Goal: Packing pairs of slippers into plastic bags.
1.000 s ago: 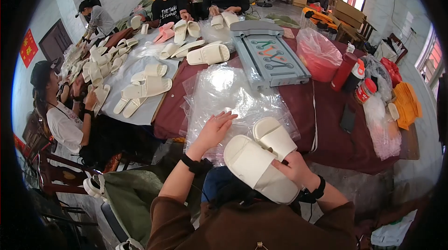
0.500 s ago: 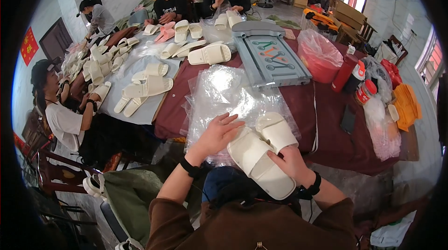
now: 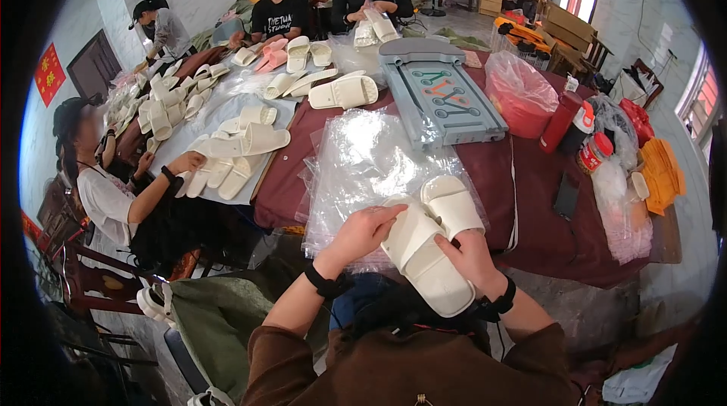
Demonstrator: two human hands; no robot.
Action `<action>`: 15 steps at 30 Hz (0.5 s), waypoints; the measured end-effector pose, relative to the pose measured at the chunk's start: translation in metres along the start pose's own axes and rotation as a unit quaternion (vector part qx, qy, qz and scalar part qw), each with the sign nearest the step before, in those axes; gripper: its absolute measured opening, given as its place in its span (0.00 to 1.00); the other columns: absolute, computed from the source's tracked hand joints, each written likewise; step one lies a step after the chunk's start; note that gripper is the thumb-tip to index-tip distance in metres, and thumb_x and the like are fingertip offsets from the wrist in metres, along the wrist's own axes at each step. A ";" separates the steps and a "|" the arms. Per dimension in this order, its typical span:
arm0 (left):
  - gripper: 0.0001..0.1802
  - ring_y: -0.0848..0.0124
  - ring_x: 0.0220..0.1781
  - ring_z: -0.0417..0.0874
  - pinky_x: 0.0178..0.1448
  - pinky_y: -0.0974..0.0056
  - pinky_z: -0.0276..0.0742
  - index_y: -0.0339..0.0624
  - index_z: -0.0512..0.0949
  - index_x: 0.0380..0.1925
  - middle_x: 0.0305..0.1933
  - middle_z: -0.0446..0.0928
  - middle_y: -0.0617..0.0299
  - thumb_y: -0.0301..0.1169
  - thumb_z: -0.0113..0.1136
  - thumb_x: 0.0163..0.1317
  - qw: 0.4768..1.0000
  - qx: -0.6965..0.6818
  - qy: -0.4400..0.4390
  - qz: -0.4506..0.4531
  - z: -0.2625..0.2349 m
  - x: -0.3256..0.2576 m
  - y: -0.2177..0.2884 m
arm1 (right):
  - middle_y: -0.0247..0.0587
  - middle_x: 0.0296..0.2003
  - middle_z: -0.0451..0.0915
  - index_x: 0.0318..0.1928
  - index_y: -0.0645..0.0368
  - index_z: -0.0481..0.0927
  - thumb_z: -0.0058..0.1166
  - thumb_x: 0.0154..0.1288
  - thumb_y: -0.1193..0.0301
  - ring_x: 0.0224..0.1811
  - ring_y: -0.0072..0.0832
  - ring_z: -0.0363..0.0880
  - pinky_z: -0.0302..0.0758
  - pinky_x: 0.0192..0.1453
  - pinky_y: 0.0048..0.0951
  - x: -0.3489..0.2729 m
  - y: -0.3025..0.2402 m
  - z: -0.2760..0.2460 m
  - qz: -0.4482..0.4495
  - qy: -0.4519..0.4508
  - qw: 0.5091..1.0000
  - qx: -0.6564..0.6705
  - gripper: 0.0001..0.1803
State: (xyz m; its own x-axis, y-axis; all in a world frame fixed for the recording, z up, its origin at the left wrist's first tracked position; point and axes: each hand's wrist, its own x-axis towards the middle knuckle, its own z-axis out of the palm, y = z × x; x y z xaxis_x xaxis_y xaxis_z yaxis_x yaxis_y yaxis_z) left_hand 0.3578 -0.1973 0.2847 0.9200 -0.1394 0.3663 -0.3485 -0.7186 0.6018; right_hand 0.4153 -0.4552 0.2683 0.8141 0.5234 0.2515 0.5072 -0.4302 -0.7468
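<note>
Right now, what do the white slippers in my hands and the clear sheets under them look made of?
White slippers: likely moulded foam or soft rubber, matte, thick one-piece soles. Clear sheets: thin plastic film, probably bags, glossy and crinkled with glare.

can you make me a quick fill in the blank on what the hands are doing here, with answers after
1. Both hands hold a pair of ____ slippers.
2. The left hand rests on the slipper's ____ edge.
3. Under the slippers lies a stack of clear ____ bags.
4. The right hand wears a ____ wristband.

Answers: white; left; plastic; black
</note>
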 end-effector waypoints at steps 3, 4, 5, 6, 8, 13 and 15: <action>0.18 0.54 0.45 0.88 0.49 0.58 0.82 0.40 0.82 0.54 0.44 0.86 0.51 0.23 0.61 0.64 0.995 -0.091 0.016 -0.038 0.002 -0.003 -0.004 | 0.54 0.18 0.76 0.21 0.69 0.78 0.64 0.67 0.62 0.22 0.46 0.78 0.71 0.29 0.43 0.000 0.003 0.001 -0.022 0.028 0.999 0.010 0.23; 0.17 0.55 0.44 0.88 0.48 0.59 0.82 0.40 0.83 0.53 0.43 0.86 0.51 0.23 0.61 0.63 0.996 -0.077 0.036 -0.030 0.002 -0.004 -0.005 | 0.53 0.18 0.77 0.21 0.69 0.78 0.64 0.67 0.62 0.22 0.46 0.78 0.71 0.29 0.43 -0.001 0.005 0.002 -0.042 0.046 0.998 0.011 0.23; 0.16 0.56 0.43 0.88 0.48 0.59 0.82 0.40 0.84 0.52 0.41 0.86 0.52 0.22 0.61 0.63 0.996 -0.062 0.056 -0.022 0.003 -0.004 -0.005 | 0.53 0.18 0.77 0.21 0.69 0.78 0.64 0.67 0.62 0.22 0.46 0.78 0.71 0.29 0.43 -0.002 0.009 0.002 -0.042 0.046 0.998 0.012 0.23; 0.16 0.56 0.43 0.88 0.48 0.59 0.82 0.40 0.84 0.52 0.41 0.86 0.52 0.22 0.61 0.63 0.996 -0.062 0.056 -0.022 0.004 -0.004 -0.004 | 0.53 0.20 0.78 0.26 0.69 0.81 0.63 0.68 0.63 0.23 0.45 0.79 0.72 0.30 0.41 -0.004 0.013 0.001 -0.018 0.015 1.000 -0.010 0.20; 0.16 0.56 0.41 0.87 0.46 0.59 0.82 0.41 0.84 0.50 0.38 0.86 0.53 0.21 0.61 0.62 0.994 -0.016 0.109 -0.007 0.006 -0.001 0.002 | 0.53 0.22 0.79 0.31 0.69 0.83 0.62 0.68 0.64 0.24 0.43 0.80 0.72 0.30 0.39 -0.006 0.015 0.002 0.006 -0.015 0.999 -0.032 0.17; 0.15 0.58 0.38 0.86 0.44 0.59 0.82 0.41 0.85 0.46 0.36 0.86 0.55 0.19 0.62 0.58 0.988 -0.019 0.136 0.065 0.005 0.013 0.034 | 0.56 0.19 0.77 0.19 0.68 0.78 0.62 0.68 0.58 0.24 0.52 0.77 0.72 0.32 0.47 0.000 0.004 0.009 -0.093 0.011 0.995 -0.034 0.27; 0.15 0.59 0.37 0.85 0.44 0.59 0.81 0.42 0.86 0.44 0.36 0.86 0.56 0.18 0.62 0.57 0.985 -0.021 0.134 0.103 0.004 0.016 0.046 | 0.56 0.19 0.77 0.19 0.68 0.77 0.61 0.68 0.58 0.23 0.52 0.77 0.71 0.32 0.47 0.005 -0.008 0.008 -0.082 0.013 0.996 -0.015 0.27</action>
State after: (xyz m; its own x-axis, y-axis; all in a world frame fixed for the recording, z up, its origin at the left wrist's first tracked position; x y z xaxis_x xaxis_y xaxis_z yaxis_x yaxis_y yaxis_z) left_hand 0.3567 -0.2351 0.3156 0.7500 -0.0901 0.6553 -0.5351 -0.6649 0.5211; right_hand 0.4128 -0.4427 0.2707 0.7267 0.5688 0.3851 0.6419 -0.3628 -0.6755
